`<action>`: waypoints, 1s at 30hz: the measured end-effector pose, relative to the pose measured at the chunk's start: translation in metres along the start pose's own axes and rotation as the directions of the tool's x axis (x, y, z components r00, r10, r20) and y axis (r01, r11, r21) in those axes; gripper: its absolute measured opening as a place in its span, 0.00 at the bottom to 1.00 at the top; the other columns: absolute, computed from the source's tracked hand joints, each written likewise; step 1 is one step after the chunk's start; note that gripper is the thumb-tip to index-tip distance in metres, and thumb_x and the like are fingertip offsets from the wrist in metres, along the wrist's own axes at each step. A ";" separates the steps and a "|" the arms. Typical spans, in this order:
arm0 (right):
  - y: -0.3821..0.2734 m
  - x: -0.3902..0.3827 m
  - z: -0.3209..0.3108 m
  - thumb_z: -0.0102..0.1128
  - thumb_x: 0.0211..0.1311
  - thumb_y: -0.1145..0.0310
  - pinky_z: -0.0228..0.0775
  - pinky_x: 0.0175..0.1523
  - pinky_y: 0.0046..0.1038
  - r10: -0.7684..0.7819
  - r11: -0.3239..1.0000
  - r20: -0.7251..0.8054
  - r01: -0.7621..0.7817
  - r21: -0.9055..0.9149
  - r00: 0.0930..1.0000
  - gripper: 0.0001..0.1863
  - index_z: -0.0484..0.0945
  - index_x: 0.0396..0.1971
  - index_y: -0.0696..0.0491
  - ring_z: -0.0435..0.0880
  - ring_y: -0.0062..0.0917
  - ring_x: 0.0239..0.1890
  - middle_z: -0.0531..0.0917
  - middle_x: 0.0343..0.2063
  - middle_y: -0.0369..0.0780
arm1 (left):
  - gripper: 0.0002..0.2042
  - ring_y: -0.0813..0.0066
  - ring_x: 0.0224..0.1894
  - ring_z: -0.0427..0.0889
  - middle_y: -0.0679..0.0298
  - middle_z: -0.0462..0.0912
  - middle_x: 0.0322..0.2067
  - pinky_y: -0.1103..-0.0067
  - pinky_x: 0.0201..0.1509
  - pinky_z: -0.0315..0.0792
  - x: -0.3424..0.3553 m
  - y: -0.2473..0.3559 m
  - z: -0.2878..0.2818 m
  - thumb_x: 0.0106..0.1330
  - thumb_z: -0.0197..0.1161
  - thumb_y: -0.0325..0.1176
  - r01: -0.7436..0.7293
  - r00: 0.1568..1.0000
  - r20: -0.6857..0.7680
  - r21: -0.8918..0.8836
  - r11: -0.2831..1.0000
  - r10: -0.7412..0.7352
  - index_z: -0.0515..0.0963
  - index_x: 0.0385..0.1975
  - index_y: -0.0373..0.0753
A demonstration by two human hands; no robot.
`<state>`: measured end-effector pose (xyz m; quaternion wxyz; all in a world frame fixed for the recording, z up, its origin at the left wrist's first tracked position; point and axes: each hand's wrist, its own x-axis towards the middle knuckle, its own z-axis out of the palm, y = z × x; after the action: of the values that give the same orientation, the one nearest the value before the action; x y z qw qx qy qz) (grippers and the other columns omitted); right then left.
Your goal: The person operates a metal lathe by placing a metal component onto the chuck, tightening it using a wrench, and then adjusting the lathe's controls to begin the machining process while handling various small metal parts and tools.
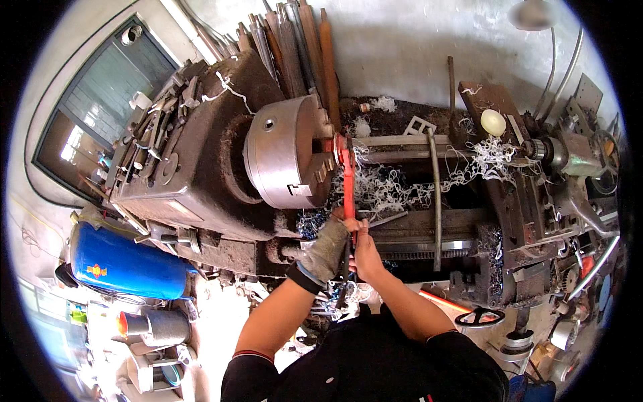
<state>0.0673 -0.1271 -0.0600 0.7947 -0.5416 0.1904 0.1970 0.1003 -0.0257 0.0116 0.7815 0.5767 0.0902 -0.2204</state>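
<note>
A lathe chuck (284, 154) of bare metal stands in front of me, its jaws facing right. Against the jaws sits the head of a long red wrench (348, 184), its handle running down toward me. My left hand (325, 249), in a worn grey glove with bare fingertips showing, is closed around the lower part of the handle. Beside it my bare right hand (366, 251) is also closed on the handle end, fingers pointing up. A dark bar-like length shows below the hands; whether it belongs to the wrench I cannot tell.
White curly shavings (395, 191) cover the lathe bed. A curved metal rod (437, 201) crosses it, with the tailstock (573, 161) at right. Hand tools (157, 134) lie on the headstock (201, 147). A blue tank (127, 261) stands left; long bars (288, 50) lean on the wall.
</note>
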 end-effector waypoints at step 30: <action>-0.018 -0.028 0.011 0.31 0.78 0.38 0.67 0.29 0.30 -0.235 0.926 -0.036 0.213 -0.312 0.971 0.35 0.71 0.38 0.60 0.74 0.30 0.22 0.74 0.21 0.40 | 0.09 0.82 0.27 0.70 0.71 0.70 0.23 0.79 0.29 0.68 0.006 0.002 0.019 0.62 0.66 0.28 -0.087 0.990 -0.136 -0.333 0.939 0.043 0.70 0.30 0.40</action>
<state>0.0535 -0.1259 -0.0272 0.7110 -0.6831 0.1231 0.1122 0.1047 -0.0444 0.0167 0.8683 0.4496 0.1571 -0.1386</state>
